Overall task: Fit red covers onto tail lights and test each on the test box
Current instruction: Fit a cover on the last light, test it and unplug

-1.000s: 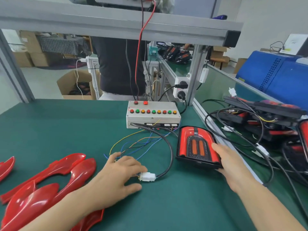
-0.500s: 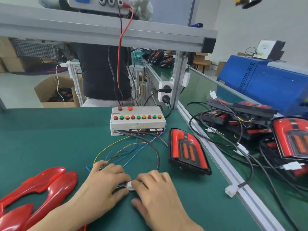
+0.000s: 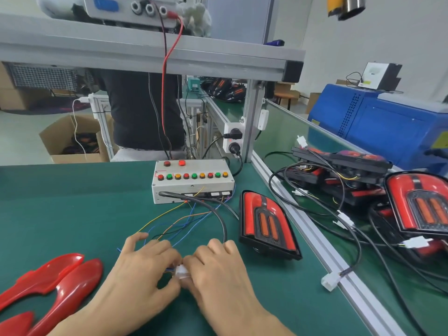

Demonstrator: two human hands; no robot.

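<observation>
Both hands meet low on green mat, pinching white connector between them: left hand curled on its wire side, right hand curled on other side. Tail light lies flat just right of hands, near test box. Red covers lie loose at left. Black cable loops from box toward hands.

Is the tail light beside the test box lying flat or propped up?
Propped up: the tail light stands tilted on the green mat, lens facing up, its near edge raised, right of the test box.
</observation>
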